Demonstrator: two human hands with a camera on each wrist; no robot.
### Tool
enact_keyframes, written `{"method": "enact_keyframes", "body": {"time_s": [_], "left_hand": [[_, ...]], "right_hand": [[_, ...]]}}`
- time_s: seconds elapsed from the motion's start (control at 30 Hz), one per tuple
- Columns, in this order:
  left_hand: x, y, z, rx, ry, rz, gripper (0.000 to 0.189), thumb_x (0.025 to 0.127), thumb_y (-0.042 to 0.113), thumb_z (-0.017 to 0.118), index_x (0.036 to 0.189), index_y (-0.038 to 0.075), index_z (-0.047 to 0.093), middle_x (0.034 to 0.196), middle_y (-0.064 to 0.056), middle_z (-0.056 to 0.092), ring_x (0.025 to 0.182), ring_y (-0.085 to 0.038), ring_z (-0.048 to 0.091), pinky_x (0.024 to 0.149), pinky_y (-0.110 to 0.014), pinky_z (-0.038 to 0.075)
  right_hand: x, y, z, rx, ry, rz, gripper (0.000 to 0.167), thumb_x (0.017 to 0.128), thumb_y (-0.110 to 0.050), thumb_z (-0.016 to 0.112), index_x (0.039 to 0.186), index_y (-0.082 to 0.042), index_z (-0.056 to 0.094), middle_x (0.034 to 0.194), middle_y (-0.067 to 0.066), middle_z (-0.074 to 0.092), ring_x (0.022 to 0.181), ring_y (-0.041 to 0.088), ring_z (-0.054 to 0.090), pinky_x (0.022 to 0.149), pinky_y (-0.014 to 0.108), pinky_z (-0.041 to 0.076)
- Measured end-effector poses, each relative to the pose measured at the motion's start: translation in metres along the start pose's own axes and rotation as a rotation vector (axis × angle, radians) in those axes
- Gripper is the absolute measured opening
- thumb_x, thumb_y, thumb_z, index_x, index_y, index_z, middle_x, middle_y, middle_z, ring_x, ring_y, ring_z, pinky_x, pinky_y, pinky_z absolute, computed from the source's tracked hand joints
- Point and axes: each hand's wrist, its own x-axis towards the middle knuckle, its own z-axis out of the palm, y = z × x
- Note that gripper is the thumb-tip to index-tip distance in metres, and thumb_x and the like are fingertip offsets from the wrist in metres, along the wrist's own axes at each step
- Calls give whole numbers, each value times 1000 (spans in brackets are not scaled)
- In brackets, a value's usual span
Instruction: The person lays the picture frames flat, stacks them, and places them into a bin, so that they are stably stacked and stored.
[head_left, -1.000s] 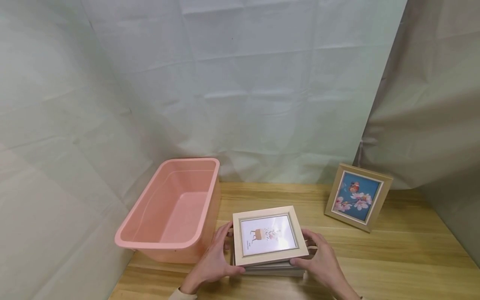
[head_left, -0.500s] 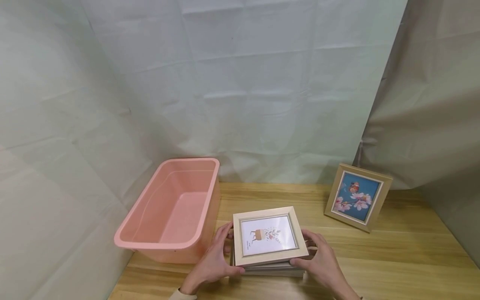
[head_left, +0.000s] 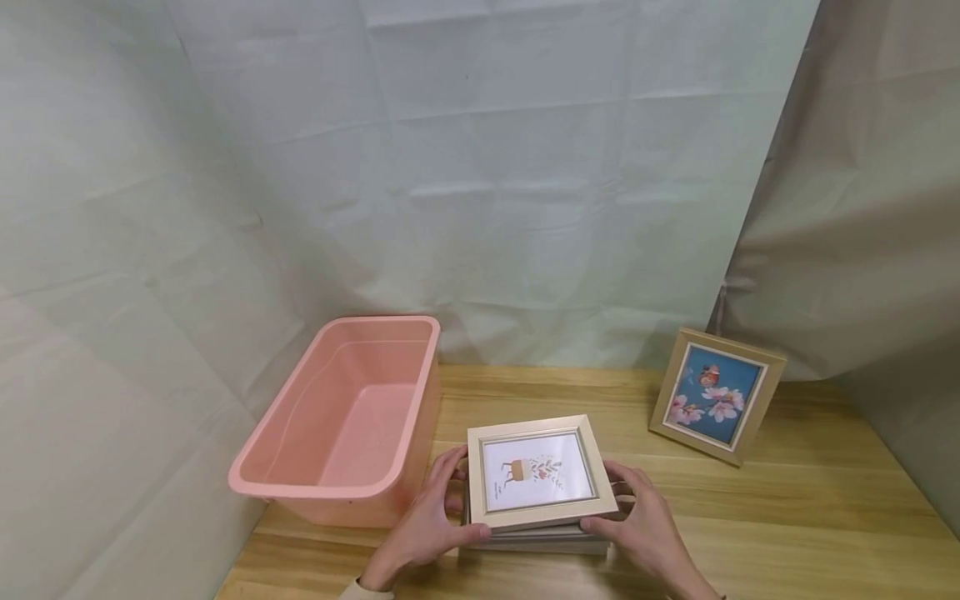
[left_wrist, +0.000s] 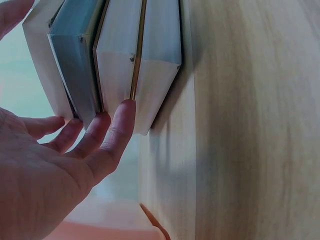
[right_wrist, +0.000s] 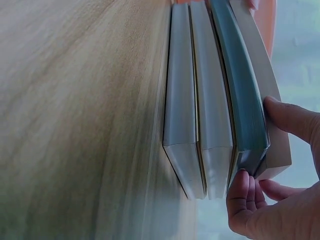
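A cream picture frame [head_left: 537, 472] with a potted-plant print lies face up, slightly askew, on top of several stacked frames [head_left: 547, 543]. At the stack's left end, my left hand [head_left: 429, 518] holds the top frame, thumb at its near left corner. My right hand [head_left: 647, 523] grips it at the right end, thumb on its near edge. In the left wrist view, fingertips [left_wrist: 122, 112] touch the ends of the stacked frames. In the right wrist view, the thumb [right_wrist: 285, 116] lies along the top frame's side, other fingers at the end of the blue-grey frame [right_wrist: 245, 100] beneath.
A pink plastic tub [head_left: 422, 417] stands left of the stack. At the back right, a gold picture frame [head_left: 768, 392] with a bird-and-blossom picture stands upright, leaning back. Pale cloth [head_left: 525, 208] hangs behind and beside the wooden table [head_left: 810, 525].
Almost nothing differs. The top frame and my hands have shifted very slightly in the head view, and the left thumb sits a little higher at the frame's corner.
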Motion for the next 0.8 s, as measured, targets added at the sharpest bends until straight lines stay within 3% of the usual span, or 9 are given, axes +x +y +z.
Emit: {"method": "enact_keyframes", "body": {"time_s": [0.13,0.37,0.47,0.63,0.8], "left_hand": [[0,1,0,-31,10,-7,121,76,22,99,172,10,25,161,-19,41,108,-26,65,91,-28,61],[-1,2,3,-57,33,-27,121,75,22,100,172,17,28,169,-13,37,133,-33,54,91,-27,61],[-1,2,4,-63,27,-31,119,76,22,99,172,17,28,169,-13,36,133,-33,54,90,-27,61],[-2,1,4,-70,13,-34,117,79,21,98,172,17,27,167,-15,36,124,-32,59,86,-27,61],[-1,0,3,-86,21,-39,118,78,21,98,172,18,28,169,-14,35,138,-37,50,86,-26,62]], "right_hand": [[-1,2,0,17,-7,-8,91,67,-9,103,148,2,62,135,16,67,116,23,66,91,24,61],[-5,8,-9,81,-34,47,88,78,-13,99,154,-3,57,139,17,67,121,25,67,88,21,59],[-8,11,-19,102,-6,54,85,83,-12,95,157,-4,53,143,19,65,119,16,65,88,21,60],[-9,20,-43,123,108,-61,79,88,-4,89,157,-3,51,141,18,60,104,-7,59,86,19,59],[-3,28,-70,108,247,-197,76,88,5,85,155,-1,51,135,-12,51,103,-13,59,82,11,58]]}}
